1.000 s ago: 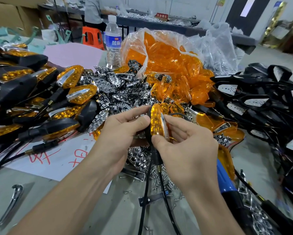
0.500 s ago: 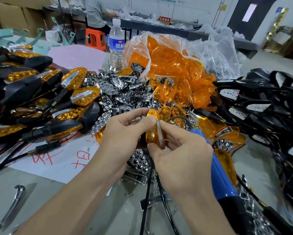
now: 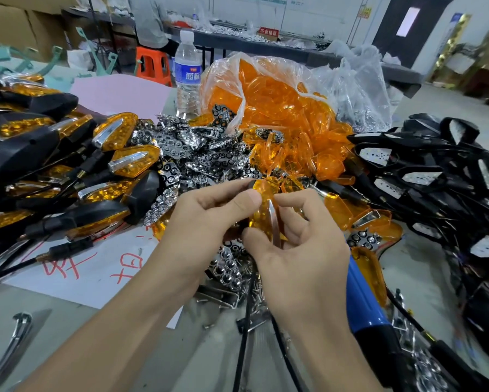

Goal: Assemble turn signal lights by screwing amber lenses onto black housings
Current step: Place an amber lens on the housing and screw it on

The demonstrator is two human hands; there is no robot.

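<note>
Heaps of finished lights [image 3: 53, 165] fill the left of the frame and black housings [image 3: 435, 176] the right. A bag [image 3: 316, 80] of amber lenses spills at upper centre. At lower centre, the left hand [image 3: 209, 219] and right hand [image 3: 299, 250] both pinch one lens [image 3: 266, 216], held edge-on above reflectors [image 3: 229, 267].

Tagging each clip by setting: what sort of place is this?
Probably a small factory assembly bench: a bag of loose amber lenses, a heap of black housings and a pile of finished lights.
</note>
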